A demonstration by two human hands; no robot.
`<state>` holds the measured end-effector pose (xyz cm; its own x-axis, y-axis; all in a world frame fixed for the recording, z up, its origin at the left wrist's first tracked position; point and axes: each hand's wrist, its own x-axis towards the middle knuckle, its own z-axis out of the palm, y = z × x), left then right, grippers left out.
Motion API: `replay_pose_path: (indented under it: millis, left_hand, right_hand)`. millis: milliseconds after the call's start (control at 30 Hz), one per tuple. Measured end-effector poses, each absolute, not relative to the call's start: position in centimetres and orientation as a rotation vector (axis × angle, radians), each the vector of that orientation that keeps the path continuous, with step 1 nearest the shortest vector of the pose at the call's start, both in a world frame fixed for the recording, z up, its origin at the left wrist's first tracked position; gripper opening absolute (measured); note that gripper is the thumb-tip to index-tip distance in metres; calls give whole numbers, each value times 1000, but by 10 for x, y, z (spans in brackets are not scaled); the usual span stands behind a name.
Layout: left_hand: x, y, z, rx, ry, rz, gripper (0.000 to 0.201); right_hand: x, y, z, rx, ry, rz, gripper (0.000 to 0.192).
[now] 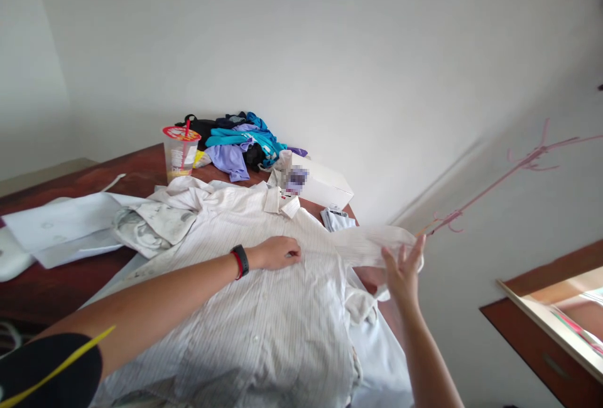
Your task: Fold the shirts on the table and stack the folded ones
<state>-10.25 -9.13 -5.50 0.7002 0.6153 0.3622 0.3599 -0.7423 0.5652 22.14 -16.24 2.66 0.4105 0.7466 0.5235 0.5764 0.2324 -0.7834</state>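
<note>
A white shirt [264, 295] with thin stripes lies front up over the table, its collar pointing away from me. My left hand [277, 253] rests on the shirt's chest with its fingers curled closed; whatever is inside them, if anything, is hidden. A black band and a red one circle that wrist. To the right, the shirt's sleeve [362, 245] stretches out sideways past the table edge. Against its cuff end is my right hand [402, 273], fingers stretched up and apart, touching the fabric. Under the shirt a pale cloth [379, 351] shows at the right.
At the back stand a lidded plastic cup [181, 157] with a red straw, a heap of clothes [245, 138] and a white box [323, 181]. Papers [70, 223] lie on the dark red table [132, 163] at left. A pink coat rack [490, 188] leans out at right.
</note>
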Motion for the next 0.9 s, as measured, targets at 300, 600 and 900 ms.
replay_pose_path:
  millis: [300,600,900]
  left_hand:
    - [-102,-90,-54,2435,706,755,19]
    - [-103,-90,-48,2434,709,661,18]
    - [-104,-93,-38,2434,715,594,15]
  right_hand:
    - [242,-180,-10,-1511,-884,985,41]
    - [295,-202,-31,-1368,-507,1194,23]
    - [375,-194,-53,-1772,-647,750,33]
